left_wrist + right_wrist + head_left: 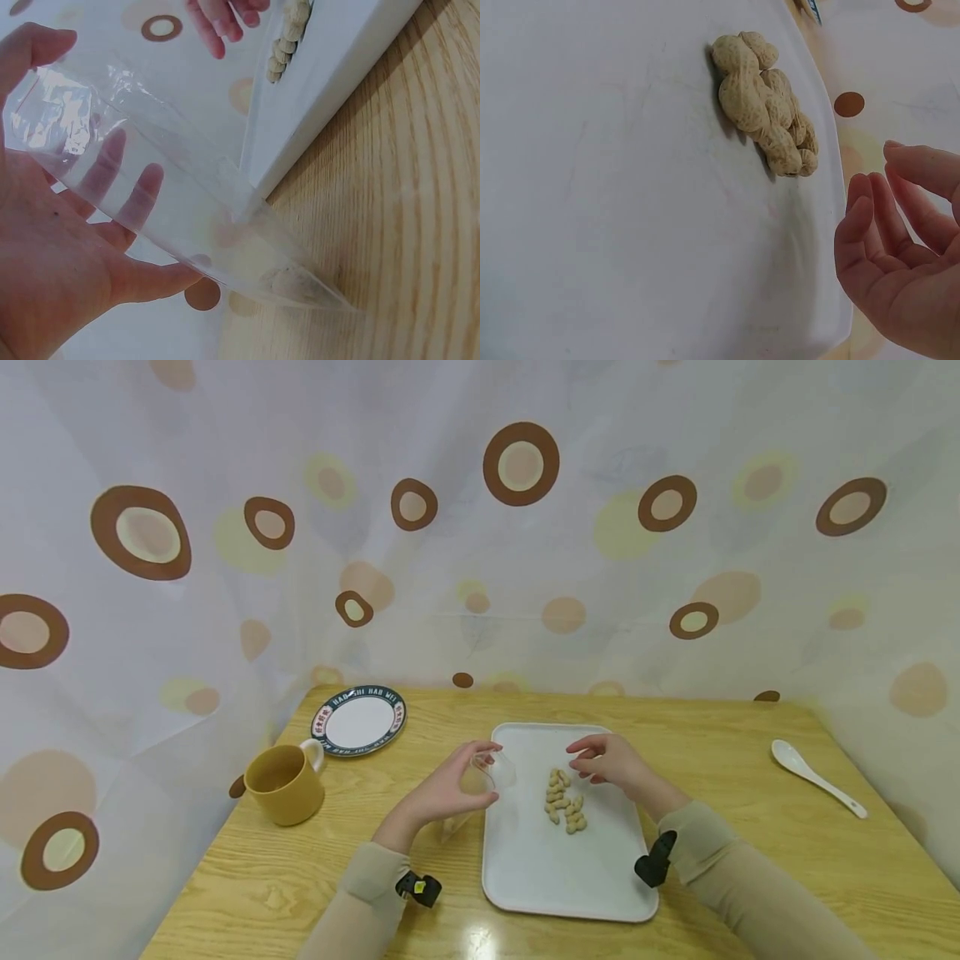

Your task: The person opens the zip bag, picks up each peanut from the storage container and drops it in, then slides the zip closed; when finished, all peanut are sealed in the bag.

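Observation:
A clear plastic bag (180, 180) hangs from my left hand (462, 785), whose fingers and thumb curve round its top. In the left wrist view the bag slants down toward the wooden table, and a faint pale patch shows near its lower end; what it is I cannot tell. Several unshelled peanuts (562, 803) lie in a loose cluster on a white tray (555, 881). My right hand (609, 760) is over the tray's right side, just beyond the peanuts, its fingers loosely bent and holding nothing. In the right wrist view there is a gap between these fingers and the peanuts (742, 94).
A yellow mug (287, 789) stands at the table's left edge. Behind it lies a dark-rimmed plate (358, 722) with a white centre. A white spoon (817, 777) rests at the far right. A dotted curtain (525, 560) hangs behind the table.

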`<state>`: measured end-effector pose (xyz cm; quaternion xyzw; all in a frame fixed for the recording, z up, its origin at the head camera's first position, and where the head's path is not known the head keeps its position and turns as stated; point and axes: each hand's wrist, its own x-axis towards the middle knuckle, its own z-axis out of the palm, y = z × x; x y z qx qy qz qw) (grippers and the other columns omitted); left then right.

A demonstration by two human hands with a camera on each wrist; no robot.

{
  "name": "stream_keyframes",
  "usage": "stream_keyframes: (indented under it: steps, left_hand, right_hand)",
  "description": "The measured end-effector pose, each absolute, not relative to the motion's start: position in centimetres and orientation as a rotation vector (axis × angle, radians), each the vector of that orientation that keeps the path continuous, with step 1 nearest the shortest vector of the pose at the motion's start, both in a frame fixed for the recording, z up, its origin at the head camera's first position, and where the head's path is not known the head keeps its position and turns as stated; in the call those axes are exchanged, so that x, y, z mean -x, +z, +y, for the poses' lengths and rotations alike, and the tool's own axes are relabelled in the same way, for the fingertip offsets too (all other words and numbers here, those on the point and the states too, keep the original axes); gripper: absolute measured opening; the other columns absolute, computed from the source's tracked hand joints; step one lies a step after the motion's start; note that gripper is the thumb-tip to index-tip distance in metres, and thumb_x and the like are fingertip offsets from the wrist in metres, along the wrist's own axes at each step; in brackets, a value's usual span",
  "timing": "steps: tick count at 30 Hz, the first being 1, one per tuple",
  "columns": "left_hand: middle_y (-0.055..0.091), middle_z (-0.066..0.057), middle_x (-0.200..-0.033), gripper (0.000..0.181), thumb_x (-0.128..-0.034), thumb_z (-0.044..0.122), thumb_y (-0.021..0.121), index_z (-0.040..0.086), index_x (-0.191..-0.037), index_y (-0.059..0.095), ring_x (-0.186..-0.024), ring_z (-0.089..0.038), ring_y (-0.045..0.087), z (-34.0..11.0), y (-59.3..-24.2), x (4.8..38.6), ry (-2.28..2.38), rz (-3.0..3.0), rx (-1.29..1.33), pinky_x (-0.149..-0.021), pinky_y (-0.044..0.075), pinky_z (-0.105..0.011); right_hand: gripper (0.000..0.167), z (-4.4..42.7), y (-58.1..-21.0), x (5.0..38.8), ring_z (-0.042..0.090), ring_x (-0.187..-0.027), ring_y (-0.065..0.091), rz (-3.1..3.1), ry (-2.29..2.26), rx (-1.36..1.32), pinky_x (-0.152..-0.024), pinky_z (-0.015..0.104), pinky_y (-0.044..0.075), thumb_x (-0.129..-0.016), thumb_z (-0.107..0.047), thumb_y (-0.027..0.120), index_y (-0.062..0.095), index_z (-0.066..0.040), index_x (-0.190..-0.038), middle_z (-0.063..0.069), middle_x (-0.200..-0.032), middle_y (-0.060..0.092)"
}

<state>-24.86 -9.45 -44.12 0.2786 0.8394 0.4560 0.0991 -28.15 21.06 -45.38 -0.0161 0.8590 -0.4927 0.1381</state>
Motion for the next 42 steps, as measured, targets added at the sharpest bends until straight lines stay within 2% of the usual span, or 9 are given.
stream_keyframes:
  steps: [11, 25, 32, 36, 42]
  left_hand:
    - [0.051, -0.011, -0.138, 0.066, -0.0868, 0.019, 0.071, 0.015, -0.146, 0.041, -0.129, -0.027, 0.048, -9.5, -44.3, 24.9, 1.361, 2.476, -0.821, -0.111, 0.036, -0.055]
    - [0.051, -0.013, -0.138, 0.067, -0.0869, 0.021, 0.070, 0.014, -0.147, 0.040, -0.129, -0.029, 0.048, -9.8, -44.2, 24.8, 1.357, 2.473, -0.845, -0.110, 0.037, -0.056]
    - [0.051, -0.013, -0.137, 0.066, -0.0871, 0.018, 0.070, 0.013, -0.146, 0.041, -0.129, -0.029, 0.049, -9.8, -44.2, 24.9, 1.362, 2.475, -0.840, -0.110, 0.037, -0.056]
    - [0.051, -0.012, -0.138, 0.066, -0.0872, 0.018, 0.070, 0.014, -0.146, 0.041, -0.130, -0.029, 0.048, -9.7, -44.3, 24.9, 1.360, 2.477, -0.828, -0.111, 0.036, -0.055]
    - [0.051, -0.011, -0.138, 0.066, -0.0865, 0.019, 0.071, 0.015, -0.146, 0.042, -0.130, -0.027, 0.048, -9.7, -44.3, 24.9, 1.361, 2.477, -0.819, -0.111, 0.036, -0.054]
  right_hand:
    - [0.038, 21.3, -46.2, 28.3, 0.014, -0.075, 0.060, 2.442, -1.397, -0.032, -0.065, 0.026, 0.051, -0.090, -0.013, 0.071, 0.063, 0.001, -0.125, 0.007, -0.097, 0.069]
    - [0.032, 20.7, -47.0, 28.2, 0.014, -0.075, 0.059, 2.483, -1.310, 0.005, -0.063, 0.026, 0.047, -0.089, -0.008, 0.071, 0.065, 0.001, -0.120, 0.009, -0.097, 0.071]
    - [0.029, 20.9, -46.7, 27.7, 0.012, -0.072, 0.057, 2.515, -1.277, 0.078, -0.062, 0.023, 0.046, -0.087, -0.011, 0.073, 0.069, 0.000, -0.113, 0.007, -0.091, 0.071]
    - [0.029, 20.5, -47.1, 27.9, 0.012, -0.070, 0.054, 2.548, -1.264, 0.017, -0.060, 0.023, 0.045, -0.085, -0.012, 0.075, 0.071, -0.003, -0.112, 0.005, -0.089, 0.071]
    - [0.029, 20.1, -47.7, 28.2, 0.013, -0.068, 0.053, 2.597, -1.222, 0.020, -0.059, 0.025, 0.045, -0.084, -0.010, 0.076, 0.071, -0.001, -0.111, 0.006, -0.088, 0.071]
